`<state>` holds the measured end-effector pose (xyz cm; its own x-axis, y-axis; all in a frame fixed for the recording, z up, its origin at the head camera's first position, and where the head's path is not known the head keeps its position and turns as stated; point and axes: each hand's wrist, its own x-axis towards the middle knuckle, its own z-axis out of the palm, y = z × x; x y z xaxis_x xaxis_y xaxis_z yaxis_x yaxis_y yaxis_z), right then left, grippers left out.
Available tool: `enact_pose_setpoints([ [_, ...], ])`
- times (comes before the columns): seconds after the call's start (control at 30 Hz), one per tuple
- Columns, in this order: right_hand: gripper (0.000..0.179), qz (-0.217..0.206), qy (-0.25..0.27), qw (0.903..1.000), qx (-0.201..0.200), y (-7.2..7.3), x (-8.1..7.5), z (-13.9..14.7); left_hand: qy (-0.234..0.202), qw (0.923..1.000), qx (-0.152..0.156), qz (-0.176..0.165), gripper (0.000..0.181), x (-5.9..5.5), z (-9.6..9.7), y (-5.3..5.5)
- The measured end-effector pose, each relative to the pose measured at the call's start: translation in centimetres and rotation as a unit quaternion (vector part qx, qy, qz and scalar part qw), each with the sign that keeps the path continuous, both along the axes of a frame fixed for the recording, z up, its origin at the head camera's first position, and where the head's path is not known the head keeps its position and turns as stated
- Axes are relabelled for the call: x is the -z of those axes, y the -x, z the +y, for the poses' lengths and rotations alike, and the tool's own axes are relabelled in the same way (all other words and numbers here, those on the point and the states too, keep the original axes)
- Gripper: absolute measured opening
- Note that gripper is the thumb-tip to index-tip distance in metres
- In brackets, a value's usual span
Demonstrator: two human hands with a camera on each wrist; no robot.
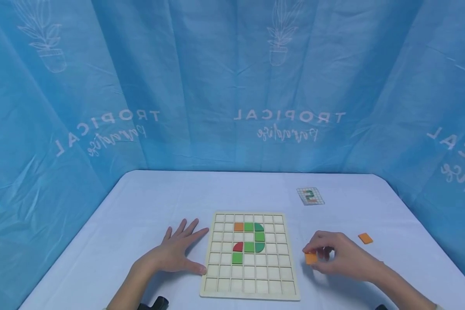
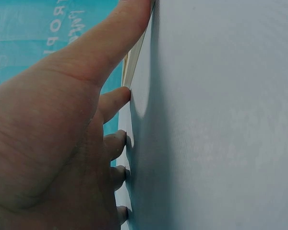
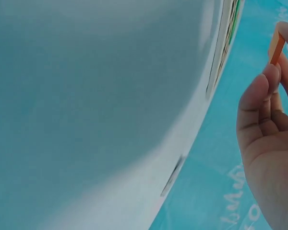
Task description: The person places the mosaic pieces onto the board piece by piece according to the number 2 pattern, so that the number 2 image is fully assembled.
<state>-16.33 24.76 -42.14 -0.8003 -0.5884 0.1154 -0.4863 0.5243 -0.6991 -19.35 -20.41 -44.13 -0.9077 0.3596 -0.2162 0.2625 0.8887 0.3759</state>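
Observation:
An orange square tile (image 1: 311, 258) is pinched between the thumb and fingers of my right hand (image 1: 339, 254), held just off the right side of the grid board (image 1: 249, 296). The right wrist view shows that tile (image 3: 277, 47) edge-on. My left hand (image 1: 176, 249) lies with fingers spread at the board's left edge, its thumb touching the frame. In the board's cells sit an orange square (image 1: 238, 227), several green squares (image 1: 249, 247), two green quarter-round tiles (image 1: 258, 227) and a red quarter-round tile (image 1: 238, 246).
Another orange tile (image 1: 365, 238) lies on the white table to the right of my right hand. Behind the board, at the right, is a small pattern card (image 1: 311, 196) with a gridded figure. A blue printed curtain (image 1: 217, 86) hangs behind the table.

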Motion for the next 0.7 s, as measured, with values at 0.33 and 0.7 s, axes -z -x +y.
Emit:
enact_pose_setpoints([
  [0.33,0.024,0.008,-0.01,0.9999,-0.009,0.9,0.0,-3.0,0.002,1.0,-0.002,-0.002,0.11,0.2,0.1,0.2],
  [0.7,0.021,-0.015,-0.006,0.9991,-0.04,1.4,0.1,-7.0,0.0,1.0,-0.003,-0.004,0.111,0.1,0.0,0.1],
])
